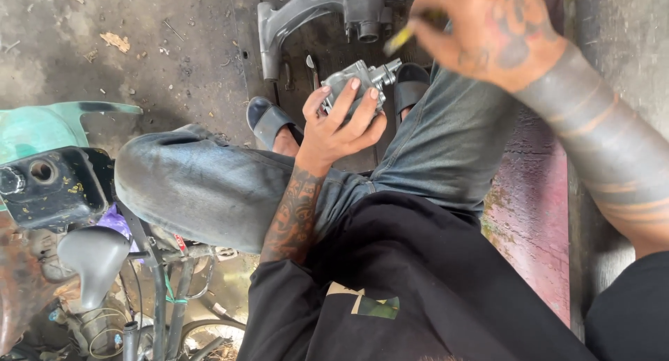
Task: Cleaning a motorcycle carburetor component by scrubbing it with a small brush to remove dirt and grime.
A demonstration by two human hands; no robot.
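L hand (333, 127) fingers wrapped round a small grey metal carb-like part (360, 82), held above the knees. R hand (484, 26), blurred, fingers pinched on a yellow-handled tool (403, 37) just right of those fingertips. Best w/ part kept steady, tip lined up first.

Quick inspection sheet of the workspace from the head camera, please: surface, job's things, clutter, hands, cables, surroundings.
Surface: stained concrete floor, with dried leaf bits.
Job's things: small grey metal engine part, held above the knees.
Clutter: large grey cast metal piece and a small tool on the floor beyond the sandals.
Hands: left hand grips the metal part; right hand is raised, blurred, pinching a thin yellow-handled tool.
Cables: thin cables on the motorbike frame, lower left.
Surroundings: green bike panel, black tank, reddish wall at right.
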